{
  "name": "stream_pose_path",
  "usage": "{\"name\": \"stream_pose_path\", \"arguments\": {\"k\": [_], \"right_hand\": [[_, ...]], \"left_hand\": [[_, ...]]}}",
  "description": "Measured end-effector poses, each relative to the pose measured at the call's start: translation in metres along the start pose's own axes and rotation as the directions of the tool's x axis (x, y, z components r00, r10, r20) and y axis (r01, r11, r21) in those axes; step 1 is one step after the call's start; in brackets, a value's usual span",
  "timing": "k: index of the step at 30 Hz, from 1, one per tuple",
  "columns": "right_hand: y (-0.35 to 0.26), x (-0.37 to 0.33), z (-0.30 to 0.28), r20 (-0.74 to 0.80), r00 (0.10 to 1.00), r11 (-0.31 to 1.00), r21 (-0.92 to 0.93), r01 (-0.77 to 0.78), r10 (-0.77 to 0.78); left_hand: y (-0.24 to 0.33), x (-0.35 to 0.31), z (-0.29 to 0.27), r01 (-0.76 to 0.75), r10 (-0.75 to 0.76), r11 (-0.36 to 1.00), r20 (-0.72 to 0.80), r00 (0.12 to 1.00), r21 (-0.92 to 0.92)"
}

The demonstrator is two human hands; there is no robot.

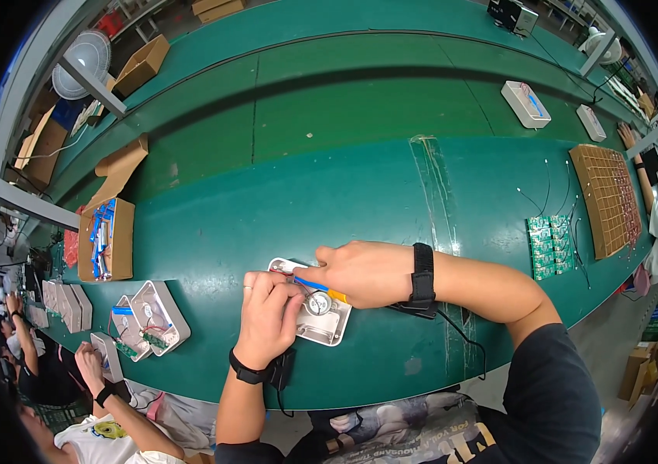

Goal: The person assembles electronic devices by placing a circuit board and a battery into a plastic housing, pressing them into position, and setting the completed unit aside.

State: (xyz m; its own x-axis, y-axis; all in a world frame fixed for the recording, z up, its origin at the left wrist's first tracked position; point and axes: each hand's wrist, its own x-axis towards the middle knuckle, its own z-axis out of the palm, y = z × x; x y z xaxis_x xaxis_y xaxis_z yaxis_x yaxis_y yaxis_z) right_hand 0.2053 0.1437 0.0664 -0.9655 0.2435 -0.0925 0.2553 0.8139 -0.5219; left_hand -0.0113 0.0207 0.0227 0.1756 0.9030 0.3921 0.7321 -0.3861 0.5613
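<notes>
A white plastic housing [327, 334] lies on the green table in front of me, partly covered by both hands. Inside it sits a round silver disc [319, 303] with thin wires, and a blue strip with a yellow end [335, 295] crosses above the disc. My left hand [269, 313] is closed at the housing's left side, fingertips pinched near the wires. From the right, my right hand [356, 272] reaches over the upper part, its fingers bent down by the blue strip. What lies between the fingertips of either hand is hidden.
Open housings with batteries and boards [160, 317] stand at left, near a carton of blue batteries [106, 240]. Green circuit boards [549, 246] and a divided cardboard tray [606, 201] are at right. Black cable [472, 340] trails near my right arm. Co-workers sit at both sides.
</notes>
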Motion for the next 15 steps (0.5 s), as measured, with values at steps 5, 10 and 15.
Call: {"name": "stream_pose_path", "arguments": {"k": [5, 10, 15], "right_hand": [[0.0010, -0.0005, 0.0023, -0.011, 1.000, 1.000, -0.011, 0.000, 0.000], [0.0038, -0.0003, 0.0016, 0.006, 1.000, 1.000, 0.000, 0.013, -0.013], [0.0008, 0.0003, 0.0070, -0.043, 0.999, 0.999, -0.039, -0.025, 0.023]], "left_hand": [[-0.0021, 0.0002, 0.0002, -0.026, 0.026, 1.000, 0.013, 1.000, 0.002], [-0.0040, 0.0010, 0.0006, -0.038, 0.038, 0.999, 0.014, 0.999, 0.011], [-0.0037, 0.0019, -0.0017, -0.050, 0.050, 0.999, -0.016, 0.999, 0.003]]}}
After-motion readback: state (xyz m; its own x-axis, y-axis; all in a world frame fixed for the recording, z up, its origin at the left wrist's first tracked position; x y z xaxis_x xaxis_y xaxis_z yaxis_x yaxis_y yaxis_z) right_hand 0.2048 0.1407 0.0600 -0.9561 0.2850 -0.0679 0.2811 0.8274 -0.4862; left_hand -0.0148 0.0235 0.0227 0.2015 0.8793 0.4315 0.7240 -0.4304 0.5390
